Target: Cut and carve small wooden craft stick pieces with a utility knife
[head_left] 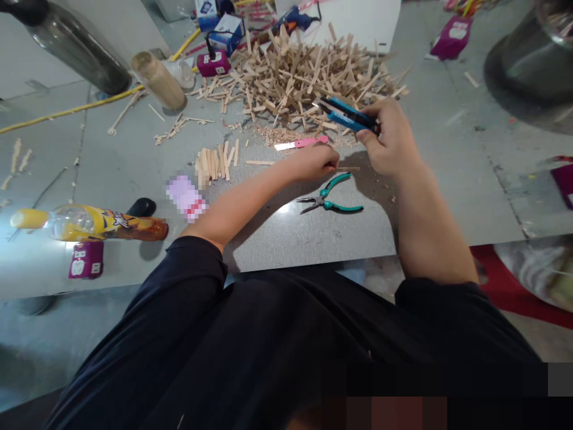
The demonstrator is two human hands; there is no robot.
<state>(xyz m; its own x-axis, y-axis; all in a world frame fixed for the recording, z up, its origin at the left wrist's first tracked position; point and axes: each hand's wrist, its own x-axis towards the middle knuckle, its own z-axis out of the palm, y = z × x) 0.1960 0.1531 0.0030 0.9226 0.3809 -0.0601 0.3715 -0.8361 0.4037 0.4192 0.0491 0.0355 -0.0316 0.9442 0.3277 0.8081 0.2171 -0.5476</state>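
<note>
My right hand (388,136) is closed around a blue utility knife (348,114), raised over the table with its tip pointing left toward the stick pile. To its left, my left hand (323,160) is closed on a thin wooden stick (348,169) that sticks out to the right, low over the tabletop. Needle-nose pliers (329,200) with teal handles lie with jaws apart just in front of the left hand. Behind that hand rests a pink craft knife (304,143) beside wood shavings (277,136).
A large heap of wooden sticks (308,77) covers the back middle. A short row of sticks (213,164) lies left of centre. Left stand a stick-filled jar (157,80) and a drink bottle (89,222) on its side. A dark container (532,71) stands at right.
</note>
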